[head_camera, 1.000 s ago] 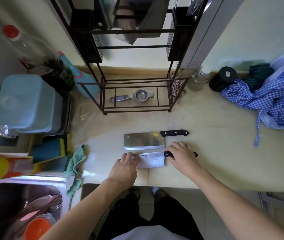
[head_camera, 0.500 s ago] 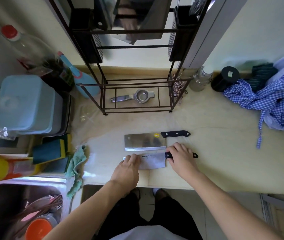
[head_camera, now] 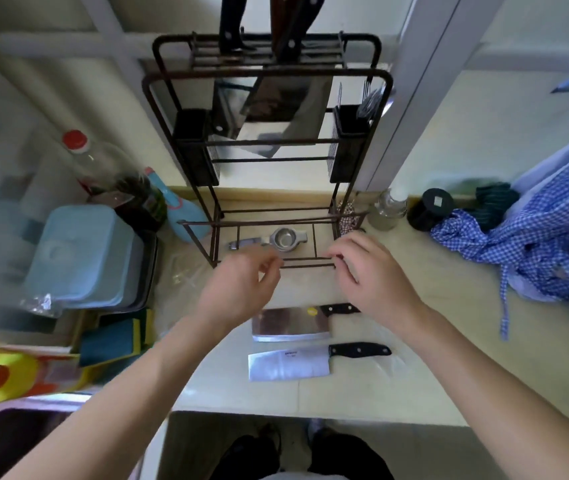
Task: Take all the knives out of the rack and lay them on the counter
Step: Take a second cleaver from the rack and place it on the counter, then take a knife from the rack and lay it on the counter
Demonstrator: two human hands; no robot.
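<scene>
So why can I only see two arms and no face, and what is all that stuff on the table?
The camera sits on the person's head, looking down, so you only see their arms. The left hand and right hand are both empty, raised over the counter. Two big knives lie flat there: one cleaver and, nearer to the person, a second cleaver. Behind them stands a metal rack with more knife handles sticking up from its top. A small metal strainer lies at the bottom of the rack.

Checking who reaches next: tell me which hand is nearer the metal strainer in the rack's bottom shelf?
Left. The left hand hovers just below the strainer; the right hand is off to the strainer's right.
</scene>
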